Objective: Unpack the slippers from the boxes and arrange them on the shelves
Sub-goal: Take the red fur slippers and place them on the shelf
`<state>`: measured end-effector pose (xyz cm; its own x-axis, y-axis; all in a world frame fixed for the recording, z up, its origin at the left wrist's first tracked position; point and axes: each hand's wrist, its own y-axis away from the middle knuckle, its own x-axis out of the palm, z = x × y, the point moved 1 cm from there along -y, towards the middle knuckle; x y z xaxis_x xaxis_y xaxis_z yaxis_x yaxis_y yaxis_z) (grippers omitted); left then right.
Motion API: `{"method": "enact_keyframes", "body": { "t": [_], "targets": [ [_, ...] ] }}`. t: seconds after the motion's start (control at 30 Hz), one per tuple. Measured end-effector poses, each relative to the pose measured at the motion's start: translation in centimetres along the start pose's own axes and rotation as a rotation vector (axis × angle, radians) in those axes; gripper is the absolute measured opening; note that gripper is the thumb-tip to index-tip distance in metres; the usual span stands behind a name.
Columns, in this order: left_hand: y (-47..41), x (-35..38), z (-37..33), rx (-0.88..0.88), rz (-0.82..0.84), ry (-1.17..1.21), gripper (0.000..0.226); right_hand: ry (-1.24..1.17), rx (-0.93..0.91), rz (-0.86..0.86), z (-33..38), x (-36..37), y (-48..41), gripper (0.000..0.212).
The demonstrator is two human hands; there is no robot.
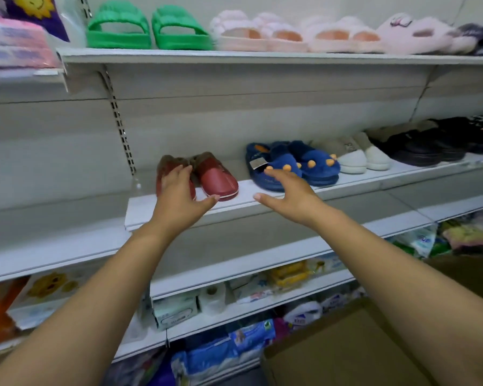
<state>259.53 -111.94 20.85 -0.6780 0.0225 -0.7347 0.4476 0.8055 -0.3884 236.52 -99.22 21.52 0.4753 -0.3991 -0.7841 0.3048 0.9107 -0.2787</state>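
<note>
Left hand (179, 199) lies open over red slippers (218, 179); right hand (290, 193) hovers open before blue slippers (313, 162).

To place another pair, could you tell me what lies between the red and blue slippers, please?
Nothing: the head view shows only bare white shelf between the red slippers and the blue slippers.
</note>
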Motion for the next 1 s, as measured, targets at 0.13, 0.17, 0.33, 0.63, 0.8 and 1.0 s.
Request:
{"method": "enact_keyframes", "body": {
  "t": [0.13, 0.17, 0.33, 0.63, 0.8, 1.0],
  "targets": [
    [2.5, 2.1, -7.8, 0.165, 0.044, -0.011, 0.083, 0.134, -0.030, -0.075, -3.0, -6.0, 5.3, 0.077],
    [3.1, 2.9, -9.9, 0.218, 0.057, -0.003, 0.081, 0.174, -0.010, -0.081, -4.0, -7.6, 7.0, 0.078],
    [7.3, 7.9, -21.0, 0.423, 0.136, 0.036, 0.081, 0.279, 0.132, -0.137, -9.6, -16.1, 16.6, 0.081],
    [15.6, 19.4, -41.9, 0.710, 0.344, 0.160, 0.081, 0.445, 0.527, -0.210, -20.6, -31.3, 37.5, 0.080],
    [20.4, 24.2, -52.5, 0.871, 0.425, 0.206, 0.080, 0.494, 0.756, -0.275, -23.8, -37.7, 47.9, 0.084],
    [22.8, 28.5, -62.3, 0.986, 0.453, 0.233, 0.075, 0.515, 0.878, -0.370, -26.4, -43.1, 55.6, 0.082]
  ]
}}
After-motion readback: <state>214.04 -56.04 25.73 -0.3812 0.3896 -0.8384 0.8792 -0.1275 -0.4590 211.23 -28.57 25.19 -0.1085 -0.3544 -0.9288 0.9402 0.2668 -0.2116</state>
